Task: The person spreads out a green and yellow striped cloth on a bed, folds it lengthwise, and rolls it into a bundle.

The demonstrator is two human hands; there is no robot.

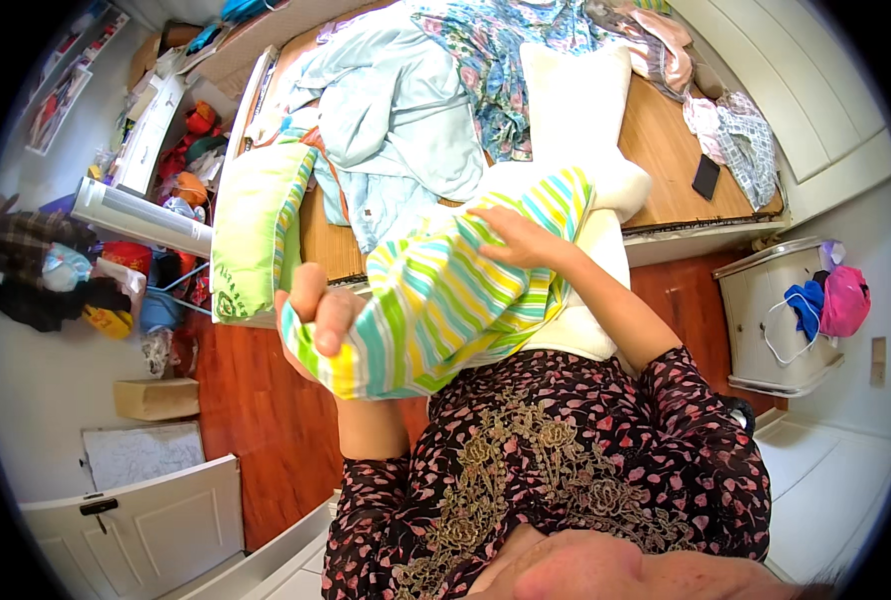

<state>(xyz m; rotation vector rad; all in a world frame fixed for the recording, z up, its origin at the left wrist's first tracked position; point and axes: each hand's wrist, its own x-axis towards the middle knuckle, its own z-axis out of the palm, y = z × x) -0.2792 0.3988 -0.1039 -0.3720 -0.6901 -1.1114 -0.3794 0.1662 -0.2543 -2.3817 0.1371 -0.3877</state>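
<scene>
A cloth striped in green, yellow, turquoise and white, which looks like a pillowcase (446,300), is stretched in front of my body. My left hand (328,315) holds its near left end, with the fingers curled over the edge; part of the hand is hidden behind the fabric. On the far right part of the pillowcase lies my right hand (516,240), its fingers stretched out over the stripes. A thick white cloth or padding (606,270) hangs down from the bed edge behind and under the pillowcase. How far it reaches inside is hidden.
The bed (656,140) holds a light blue garment (396,110), a flowered blue cloth (501,70), and a phone (706,177). A green pillow (261,230) stands at its left corner. Right is a white cabinet (776,310); left, a cardboard box (156,399) and piled clothes.
</scene>
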